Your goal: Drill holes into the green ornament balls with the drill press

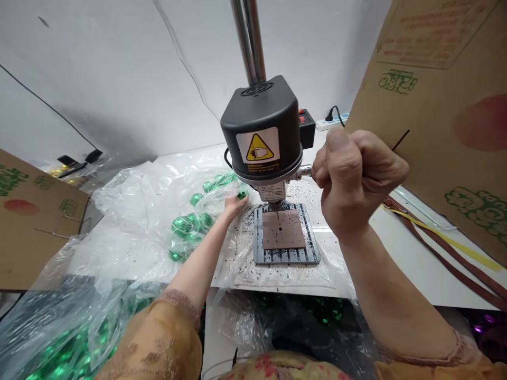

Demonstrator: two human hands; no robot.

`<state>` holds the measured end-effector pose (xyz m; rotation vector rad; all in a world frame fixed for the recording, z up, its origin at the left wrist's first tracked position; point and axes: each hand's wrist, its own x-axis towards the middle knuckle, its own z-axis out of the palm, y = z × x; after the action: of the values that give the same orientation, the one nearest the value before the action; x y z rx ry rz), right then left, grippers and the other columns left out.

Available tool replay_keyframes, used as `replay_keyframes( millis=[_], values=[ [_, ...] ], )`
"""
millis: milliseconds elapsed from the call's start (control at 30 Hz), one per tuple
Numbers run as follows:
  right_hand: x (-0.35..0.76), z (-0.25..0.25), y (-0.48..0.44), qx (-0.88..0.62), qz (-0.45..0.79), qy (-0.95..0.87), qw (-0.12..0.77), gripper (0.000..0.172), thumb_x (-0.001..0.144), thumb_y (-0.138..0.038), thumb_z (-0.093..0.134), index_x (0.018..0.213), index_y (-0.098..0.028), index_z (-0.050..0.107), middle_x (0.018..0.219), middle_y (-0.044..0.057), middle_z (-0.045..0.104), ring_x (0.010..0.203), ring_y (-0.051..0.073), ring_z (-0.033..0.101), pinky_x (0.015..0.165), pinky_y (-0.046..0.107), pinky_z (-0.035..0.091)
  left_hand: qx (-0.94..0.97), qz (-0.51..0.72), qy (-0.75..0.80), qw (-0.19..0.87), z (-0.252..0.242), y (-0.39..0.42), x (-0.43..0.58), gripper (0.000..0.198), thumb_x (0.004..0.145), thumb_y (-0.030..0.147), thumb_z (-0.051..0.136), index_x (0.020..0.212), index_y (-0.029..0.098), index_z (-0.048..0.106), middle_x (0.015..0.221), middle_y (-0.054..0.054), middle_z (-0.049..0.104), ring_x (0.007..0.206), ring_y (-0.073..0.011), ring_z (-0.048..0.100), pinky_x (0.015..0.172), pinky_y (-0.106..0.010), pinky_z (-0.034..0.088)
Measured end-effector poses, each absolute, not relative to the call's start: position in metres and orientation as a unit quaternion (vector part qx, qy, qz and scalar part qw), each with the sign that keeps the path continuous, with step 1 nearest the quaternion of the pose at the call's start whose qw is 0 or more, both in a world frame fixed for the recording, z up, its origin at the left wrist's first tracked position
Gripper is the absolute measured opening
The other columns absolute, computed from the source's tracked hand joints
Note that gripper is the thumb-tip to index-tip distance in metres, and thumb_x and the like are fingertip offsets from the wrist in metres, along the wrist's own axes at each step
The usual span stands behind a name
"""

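Observation:
A small black bench drill press [259, 129] with a yellow warning label stands in the middle. My right hand [358, 177] is closed in a fist around the lever handle [304, 170] on the right of its head; the grip itself is hidden by my fingers. Left of the drill, my left hand [234, 206] has its fingers curled on a shiny green ball [241, 195], only partly visible. Under the drill bit lies a brown square board [284, 237] with a dark hole, on the grooved metal base plate [312, 257].
Several shiny green balls [184, 226] lie in clear plastic sheeting [130, 211] to the left. Dark shavings are scattered around the base. Cardboard boxes [443, 116] flank both sides. Brown and yellow straps [447, 240] lie right. A power strip [332, 122] sits behind.

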<state>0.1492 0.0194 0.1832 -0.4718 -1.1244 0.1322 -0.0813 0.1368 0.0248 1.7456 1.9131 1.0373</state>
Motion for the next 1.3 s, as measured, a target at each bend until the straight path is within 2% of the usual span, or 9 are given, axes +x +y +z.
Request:
replay_keyframes(
  millis=[67, 133, 300, 433, 500, 667, 933, 1100, 1300],
  values=[
    [0.150, 0.183, 0.019, -0.219, 0.065, -0.530, 0.816, 0.046, 0.091, -0.031, 0.059, 0.054, -0.021, 0.034, 0.047, -0.004, 0.037, 0.041, 0.008, 0.036, 0.040, 0.030, 0.030, 0.615, 0.318, 0.702, 0.169, 0.028, 0.125, -0.087, 0.011, 0.075, 0.017, 0.071, 0.085, 0.013, 0.069, 0.084, -0.010, 0.070, 0.094, -0.0311, 0.067, 0.082, -0.039, 0.051],
    [0.150, 0.183, 0.019, -0.205, 0.073, -0.526, 0.822, 0.047, 0.090, -0.030, 0.061, 0.053, -0.021, 0.034, 0.047, -0.005, 0.037, 0.041, 0.007, 0.036, 0.040, 0.030, 0.029, 0.613, 0.289, 0.719, 0.155, 0.032, 0.106, -0.091, 0.016, 0.069, 0.013, 0.069, 0.086, 0.013, 0.068, 0.084, -0.011, 0.068, 0.093, -0.0331, 0.066, 0.081, -0.040, 0.050],
    [0.149, 0.185, 0.017, -0.190, 0.087, -0.519, 0.829, 0.046, 0.090, -0.027, 0.061, 0.053, -0.020, 0.036, 0.047, -0.005, 0.038, 0.041, 0.007, 0.037, 0.040, 0.029, 0.028, 0.735, 0.247, 0.625, 0.087, 0.020, 0.043, -0.084, 0.060, 0.068, 0.000, 0.055, 0.124, 0.021, 0.060, 0.124, -0.014, 0.057, 0.115, -0.0329, 0.057, 0.099, -0.048, 0.048],
    [0.148, 0.184, 0.018, -0.197, 0.075, -0.516, 0.830, 0.046, 0.091, -0.030, 0.061, 0.054, -0.021, 0.034, 0.047, -0.005, 0.037, 0.040, 0.008, 0.035, 0.039, 0.029, 0.029, 0.761, 0.263, 0.579, 0.129, 0.003, 0.013, -0.079, 0.061, 0.074, 0.003, 0.055, 0.132, 0.024, 0.060, 0.145, -0.015, 0.039, 0.139, -0.0364, 0.040, 0.111, -0.054, 0.041],
    [0.148, 0.184, 0.018, -0.195, 0.070, -0.518, 0.830, 0.046, 0.091, -0.031, 0.060, 0.054, -0.021, 0.034, 0.046, -0.005, 0.036, 0.040, 0.008, 0.034, 0.039, 0.030, 0.028, 0.741, 0.301, 0.574, 0.177, 0.004, 0.009, -0.081, 0.050, 0.085, 0.016, 0.058, 0.134, 0.024, 0.059, 0.141, -0.014, 0.043, 0.143, -0.0337, 0.037, 0.114, -0.050, 0.039],
    [0.149, 0.183, 0.018, -0.176, 0.091, -0.520, 0.831, 0.045, 0.091, -0.028, 0.060, 0.053, -0.020, 0.037, 0.046, -0.005, 0.037, 0.041, 0.007, 0.035, 0.040, 0.029, 0.027, 0.683, 0.423, 0.533, 0.265, 0.021, 0.009, -0.076, 0.037, 0.100, 0.041, 0.049, 0.129, 0.026, 0.066, 0.119, -0.009, 0.058, 0.120, -0.0227, 0.057, 0.106, -0.038, 0.045],
    [0.150, 0.184, 0.017, -0.204, 0.076, -0.529, 0.820, 0.048, 0.092, -0.031, 0.058, 0.053, -0.021, 0.033, 0.047, -0.005, 0.035, 0.041, 0.007, 0.035, 0.041, 0.030, 0.029, 0.594, 0.505, 0.450, 0.436, 0.008, 0.024, -0.036, 0.053, 0.087, 0.047, 0.071, 0.132, 0.024, 0.058, 0.126, -0.007, 0.066, 0.114, -0.0220, 0.063, 0.100, -0.034, 0.050],
    [0.151, 0.185, 0.016, -0.175, 0.072, -0.528, 0.828, 0.049, 0.091, -0.025, 0.061, 0.052, -0.019, 0.032, 0.046, -0.006, 0.036, 0.041, 0.005, 0.037, 0.043, 0.029, 0.026, 0.597, 0.507, 0.404, 0.471, 0.003, 0.029, -0.028, 0.056, 0.083, 0.044, 0.076, 0.131, 0.022, 0.058, 0.131, -0.009, 0.064, 0.120, -0.0249, 0.061, 0.104, -0.037, 0.048],
    [0.149, 0.184, 0.013, -0.211, 0.068, -0.528, 0.820, 0.049, 0.093, -0.031, 0.059, 0.053, -0.019, 0.032, 0.049, -0.006, 0.034, 0.045, 0.004, 0.036, 0.045, 0.026, 0.028, 0.600, 0.503, 0.381, 0.491, 0.000, 0.027, -0.022, 0.055, 0.079, 0.040, 0.081, 0.126, 0.022, 0.060, 0.125, -0.009, 0.066, 0.117, -0.0251, 0.063, 0.105, -0.040, 0.049]
  ],
)
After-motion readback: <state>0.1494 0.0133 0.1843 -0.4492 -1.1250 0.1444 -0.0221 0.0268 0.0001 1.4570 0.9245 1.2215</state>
